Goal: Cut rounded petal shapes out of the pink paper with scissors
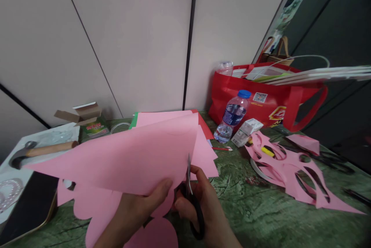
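Pink paper (136,159) (1 sheet) meets 1 pair of scissors (192,198).

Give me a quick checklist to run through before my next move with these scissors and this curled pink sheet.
1. Scissors held: ok, the right hand grips the black-handled scissors.
2. Sheet supported: ok, the left hand pinches the curled pink sheet near its lower edge.
3. Left thumb off the visible blade: ok, it lies to the left of it.
4. Other blade's position: cannot tell, it is not clearly visible.
5. Sheet's tip clear of the hammer: cannot tell, they appear close together.
6. Bottle capped: ok, blue cap on.
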A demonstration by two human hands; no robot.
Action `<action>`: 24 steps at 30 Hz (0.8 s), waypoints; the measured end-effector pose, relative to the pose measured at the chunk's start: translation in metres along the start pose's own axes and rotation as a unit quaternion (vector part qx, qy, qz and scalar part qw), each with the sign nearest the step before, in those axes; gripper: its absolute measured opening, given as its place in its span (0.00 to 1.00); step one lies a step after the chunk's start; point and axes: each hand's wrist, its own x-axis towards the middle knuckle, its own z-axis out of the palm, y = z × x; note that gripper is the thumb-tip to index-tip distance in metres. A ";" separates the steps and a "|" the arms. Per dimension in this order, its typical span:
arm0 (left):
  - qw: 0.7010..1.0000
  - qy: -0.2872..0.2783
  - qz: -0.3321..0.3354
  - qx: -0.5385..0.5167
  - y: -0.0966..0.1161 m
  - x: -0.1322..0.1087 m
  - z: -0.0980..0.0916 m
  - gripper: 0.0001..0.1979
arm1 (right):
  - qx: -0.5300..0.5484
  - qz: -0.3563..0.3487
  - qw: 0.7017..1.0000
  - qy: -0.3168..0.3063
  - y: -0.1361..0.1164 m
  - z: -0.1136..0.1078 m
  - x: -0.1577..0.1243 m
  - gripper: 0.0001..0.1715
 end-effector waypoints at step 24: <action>1.000 -0.002 -0.010 -0.016 0.003 0.001 0.000 0.11 | -0.049 0.020 0.998 0.015 -0.002 0.001 -0.001 0.28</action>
